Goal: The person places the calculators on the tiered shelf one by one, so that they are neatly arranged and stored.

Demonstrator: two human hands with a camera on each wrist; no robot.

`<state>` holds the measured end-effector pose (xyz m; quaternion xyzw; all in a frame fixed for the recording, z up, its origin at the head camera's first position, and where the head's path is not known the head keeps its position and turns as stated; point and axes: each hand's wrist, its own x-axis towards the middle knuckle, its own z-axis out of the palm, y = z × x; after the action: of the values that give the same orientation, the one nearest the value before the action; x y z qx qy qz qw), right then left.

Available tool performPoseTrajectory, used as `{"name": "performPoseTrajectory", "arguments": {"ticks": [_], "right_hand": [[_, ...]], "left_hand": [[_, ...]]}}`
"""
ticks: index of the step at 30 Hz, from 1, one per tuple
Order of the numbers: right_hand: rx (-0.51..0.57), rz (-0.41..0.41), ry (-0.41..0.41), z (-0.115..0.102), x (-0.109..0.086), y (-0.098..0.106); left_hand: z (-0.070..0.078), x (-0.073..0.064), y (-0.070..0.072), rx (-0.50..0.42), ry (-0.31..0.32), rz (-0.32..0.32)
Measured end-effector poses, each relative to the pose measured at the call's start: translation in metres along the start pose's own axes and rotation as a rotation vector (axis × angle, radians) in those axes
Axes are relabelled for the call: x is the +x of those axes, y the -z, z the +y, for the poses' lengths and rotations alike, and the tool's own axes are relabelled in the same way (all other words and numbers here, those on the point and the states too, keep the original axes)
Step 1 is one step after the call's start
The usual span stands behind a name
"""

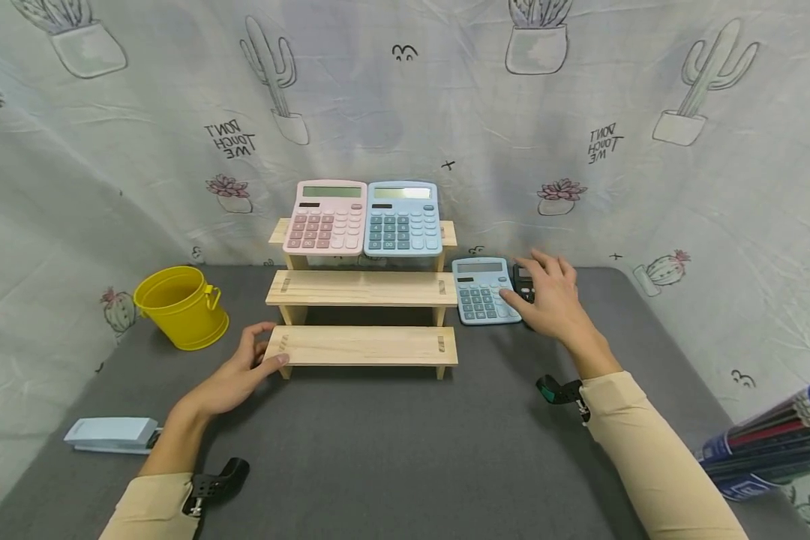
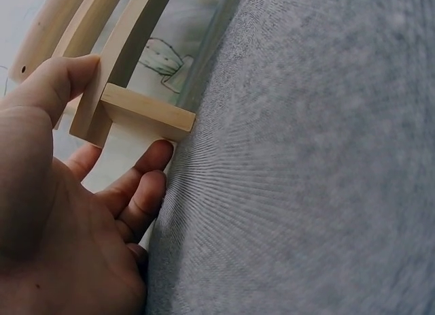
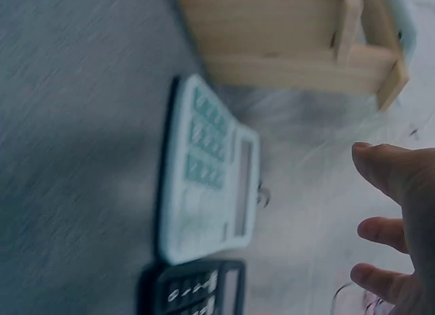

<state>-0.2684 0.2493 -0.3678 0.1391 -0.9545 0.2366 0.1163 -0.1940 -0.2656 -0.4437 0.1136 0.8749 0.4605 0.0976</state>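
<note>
A pale cloth backdrop (image 1: 405, 112) printed with cacti and mirrored lettering rises behind a dark grey tabletop (image 1: 391, 465). Taking the three-tiered wooden rack (image 1: 362, 288) in the head view as the dial's centre, a pink calculator (image 1: 325, 217) leans on its top tier at 11 o'clock, with an upper blue calculator (image 1: 403, 218) side by side with it at 1 o'clock. The two lower tiers show bare wood.

At 8 o'clock the left hand (image 1: 243, 375) grips the left end of the bottom tier: its thumb lies on the plank and the other fingers curl in below and behind, near the leg.

At 3 o'clock a lower blue calculator (image 1: 484, 292) lies on the tabletop just beside the rack, its display at the far end. Right next to it, farther out at 3 o'clock, is a black calculator (image 3: 197, 288), partly covered in the head view by the right hand (image 1: 552, 296). That hand's fingers are spread wide and hold nothing; the right wrist view shows them apart from both calculators.

A yellow bucket (image 1: 184, 311) stands at 9 o'clock, a pale blue stapler (image 1: 111, 433) lies at 8 o'clock beyond the left hand, and a tub of pencils (image 1: 769, 446) is at 4 o'clock.
</note>
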Motion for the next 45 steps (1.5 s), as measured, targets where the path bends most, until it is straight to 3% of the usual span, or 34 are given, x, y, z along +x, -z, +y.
{"name": "performPoseTrajectory", "arguments": {"ticks": [17, 23, 30, 39, 45], "right_hand": [[-0.053, -0.138, -0.206, 0.057, -0.003, -0.012], [-0.05, -0.181, -0.226, 0.073, 0.001, -0.016], [0.0, -0.246, -0.257, 0.081, 0.004, -0.023], [-0.066, -0.293, -0.286, 0.076, 0.008, -0.029], [-0.071, -0.314, -0.351, 0.074, 0.008, -0.031]], "left_hand": [[0.002, -0.001, 0.0, 0.001, 0.006, 0.001], [0.003, 0.0, 0.001, 0.009, 0.001, 0.008], [0.003, 0.001, 0.005, 0.05, -0.011, 0.017], [0.006, 0.007, 0.012, 0.09, 0.007, 0.065], [0.008, 0.011, 0.016, 0.084, 0.02, 0.076]]}}
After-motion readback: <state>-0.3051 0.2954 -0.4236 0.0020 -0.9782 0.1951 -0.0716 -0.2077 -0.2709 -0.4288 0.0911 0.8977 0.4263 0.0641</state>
